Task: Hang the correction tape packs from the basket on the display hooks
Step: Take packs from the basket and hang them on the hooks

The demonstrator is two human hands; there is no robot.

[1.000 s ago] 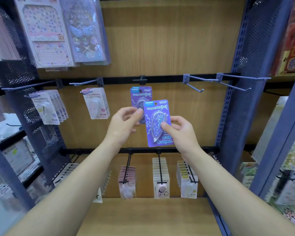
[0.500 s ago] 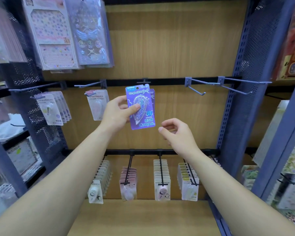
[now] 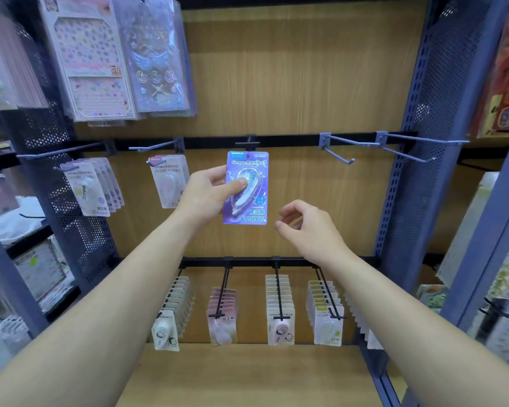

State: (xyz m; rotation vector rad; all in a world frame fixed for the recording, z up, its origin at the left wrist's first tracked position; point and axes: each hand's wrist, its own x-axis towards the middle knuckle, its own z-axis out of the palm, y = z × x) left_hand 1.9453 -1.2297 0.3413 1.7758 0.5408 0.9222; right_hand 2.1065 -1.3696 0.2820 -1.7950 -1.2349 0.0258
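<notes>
A purple Campus correction tape pack (image 3: 246,189) is upright just under the middle black hook (image 3: 247,143) of the upper rail, its top edge at the hook. My left hand (image 3: 209,195) pinches the pack at its left side, thumb across the clear blister. My right hand (image 3: 309,227) hovers below and to the right of the pack, fingers loosely curled, holding nothing. Whether the pack's hole is on the hook cannot be made out. The basket is out of view.
White tape packs (image 3: 90,188) and a pink pack (image 3: 169,180) hang on left hooks. Two bare grey hooks (image 3: 379,148) jut out at upper right. A lower rail (image 3: 276,262) carries several rows of packs above a wooden shelf (image 3: 247,374). Sticker sheets (image 3: 115,57) hang overhead.
My left hand raised the purple pack up to the middle hook. My right hand let go of the pack and dropped away to the lower right.
</notes>
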